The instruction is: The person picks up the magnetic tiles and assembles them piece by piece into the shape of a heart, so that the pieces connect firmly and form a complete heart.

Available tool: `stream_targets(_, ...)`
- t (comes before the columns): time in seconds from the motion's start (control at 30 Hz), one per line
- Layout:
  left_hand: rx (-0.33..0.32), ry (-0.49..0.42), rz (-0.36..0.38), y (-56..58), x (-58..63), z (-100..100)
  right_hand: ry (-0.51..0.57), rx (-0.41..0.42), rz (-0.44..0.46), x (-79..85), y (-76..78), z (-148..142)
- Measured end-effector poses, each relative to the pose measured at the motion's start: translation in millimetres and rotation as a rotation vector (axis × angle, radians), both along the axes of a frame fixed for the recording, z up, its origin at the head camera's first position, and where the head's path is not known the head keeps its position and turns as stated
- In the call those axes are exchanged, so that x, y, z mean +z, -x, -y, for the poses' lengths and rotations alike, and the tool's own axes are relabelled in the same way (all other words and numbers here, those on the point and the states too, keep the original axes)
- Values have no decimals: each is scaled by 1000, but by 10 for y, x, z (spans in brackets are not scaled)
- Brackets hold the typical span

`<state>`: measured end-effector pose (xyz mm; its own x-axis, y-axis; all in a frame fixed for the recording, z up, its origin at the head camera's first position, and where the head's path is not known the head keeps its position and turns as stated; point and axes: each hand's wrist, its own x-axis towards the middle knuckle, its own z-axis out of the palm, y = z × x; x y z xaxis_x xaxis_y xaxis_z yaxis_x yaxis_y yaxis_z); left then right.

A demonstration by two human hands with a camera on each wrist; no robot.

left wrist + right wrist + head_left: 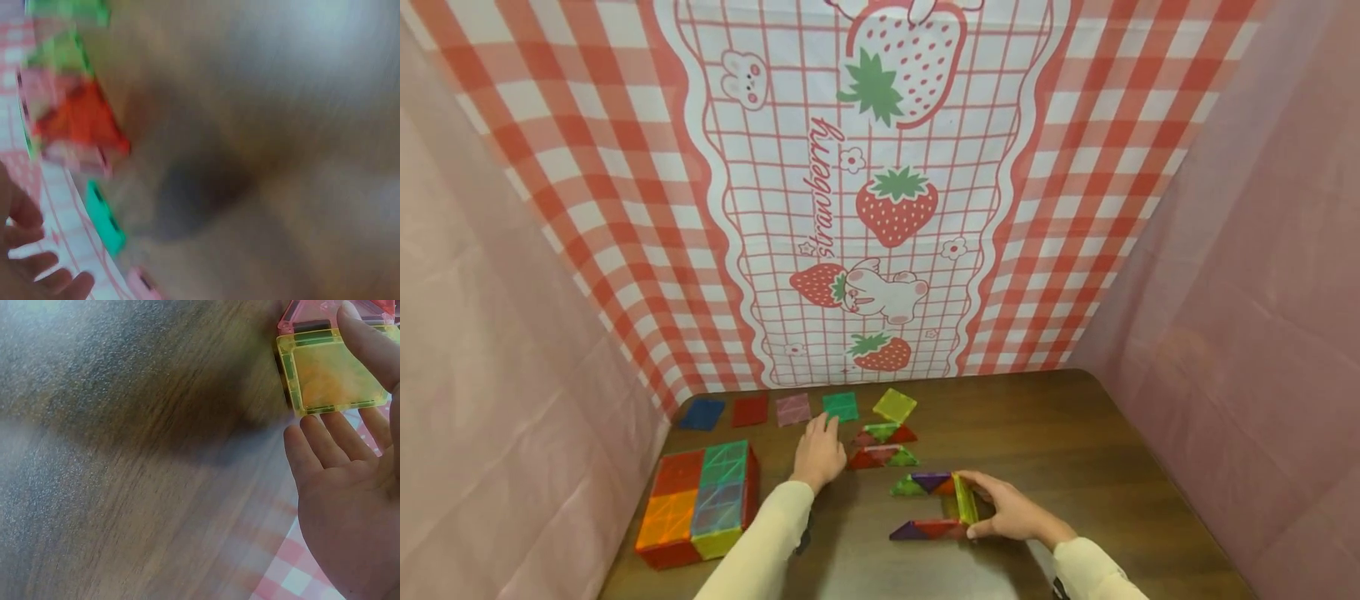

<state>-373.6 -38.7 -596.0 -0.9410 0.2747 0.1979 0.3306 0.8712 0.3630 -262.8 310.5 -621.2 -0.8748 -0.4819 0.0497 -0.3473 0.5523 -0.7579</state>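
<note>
My right hand spans a yellow magnetic tile standing on edge, thumb at its near end and fingers at its far end. In the right wrist view the thumb overlaps the yellow square tile. Two rows of triangular tiles run left from it: a green and purple row and a purple and red row. My left hand reaches over the table with loose fingers, holding nothing, its fingertips close to a flat green square tile. Beside it stand two more rows of red and green triangles.
A box-like block of joined tiles sits at the left. Along the back edge lie blue, red, pink and yellow square tiles. A checked strawberry cloth hangs behind the wooden table.
</note>
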Motion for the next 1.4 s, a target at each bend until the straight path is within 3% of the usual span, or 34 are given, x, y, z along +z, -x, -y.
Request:
stream_targets(0.1,-32,108,120,185,12,112,-7,22,-1,-15,-7,35)
stream_targets(0.17,-41,155,169,239,-15,165,-8,40,20,-40,-9,70)
stream_targets(0.5,1,169,350,135,-281,329,-41,45,104,-75,-10,216)
stream_targets(0.6,-7,205,312,110,-302,362,-42,37,86,-74,-15,188)
stream_targets(0.83,-79,300,103,5,-275,317,-40,6,66,-104,-40,73)
stream_targets(1.07,-93,238,121,-178,-275,278,-30,4,38,-90,-32,18)
stream_targets(1.23,-97,292,75,-269,-239,260,-31,-6,18,-86,-13,-26)
stream_targets(1.4,-45,319,48,-278,-155,261,-26,-3,20,-66,31,-55)
